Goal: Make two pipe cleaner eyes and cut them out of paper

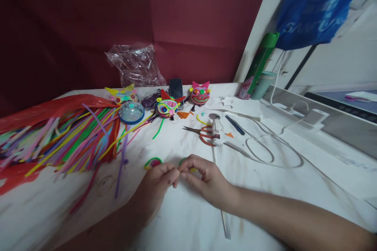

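My left hand (157, 182) and my right hand (203, 178) meet fingertip to fingertip above the marble-patterned table (188, 219). Both are closed in a pinch on something too small to make out. Just behind my left hand lies a green-edged piece with a dark pink centre (153, 162). Another green and yellow piece shows partly behind my right fingers, mostly hidden. A metal ruler-like strip (225, 223) passes under my right wrist. Beyond my hands are orange-handled scissors (206, 135) and a white glue gun (217, 130).
Many coloured pipe cleaners (79, 137) spread over red plastic at the left. Decorated animal heads (167, 106) stand at the back near a phone (176, 88) and a clear dome (131, 112). A blue-handled tool (235, 124) and looping white cables (273, 160) lie right.
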